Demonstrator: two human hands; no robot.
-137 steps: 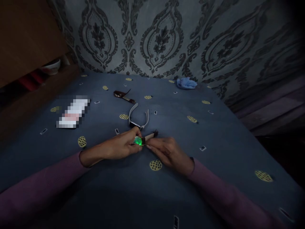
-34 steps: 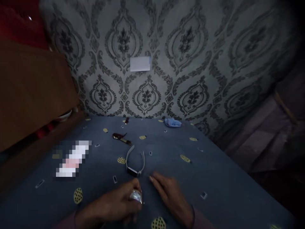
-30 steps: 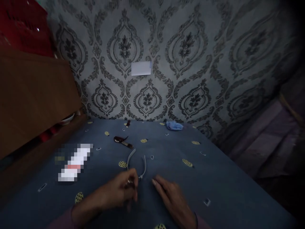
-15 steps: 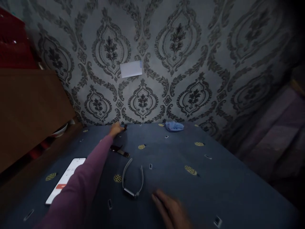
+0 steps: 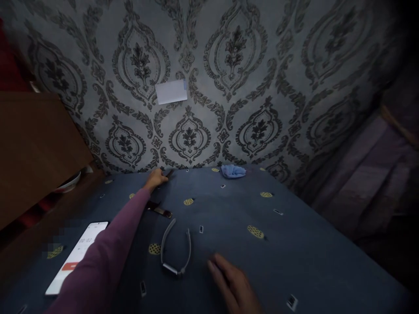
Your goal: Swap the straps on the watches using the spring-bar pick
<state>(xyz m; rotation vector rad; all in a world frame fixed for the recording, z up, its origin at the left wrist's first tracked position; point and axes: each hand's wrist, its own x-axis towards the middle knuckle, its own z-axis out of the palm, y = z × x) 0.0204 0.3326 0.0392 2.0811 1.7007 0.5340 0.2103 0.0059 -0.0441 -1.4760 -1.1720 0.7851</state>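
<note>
At the far edge of the cloth, by the wall, my left hand [image 5: 156, 178] is closed on a small dark strap-like piece [image 5: 170, 173], much of it hidden by my fingers. A dark brown watch [image 5: 159, 209] lies flat on the cloth beside my left forearm. Nearer to me rests a smartwatch with a light grey band [image 5: 172, 269], its two band ends curving away from me. My right hand [image 5: 234, 283] hovers or rests low at the front, right of the smartwatch, holding nothing, with its thumb and forefinger slightly apart.
A lit phone [image 5: 87, 240] showing a timer lies partly behind my left sleeve. Blue crumpled cloth [image 5: 233, 171] sits at the far edge of the dark blue patterned cover [image 5: 294, 253]. On the left stands a wooden cabinet [image 5: 39, 144]; a white card [image 5: 172, 92] is on the wall.
The view has shifted slightly, so things sit a little further left. My left hand still grips the dark strap-like piece, which now appears tilted more; my right hand keeps its place near the front.
</note>
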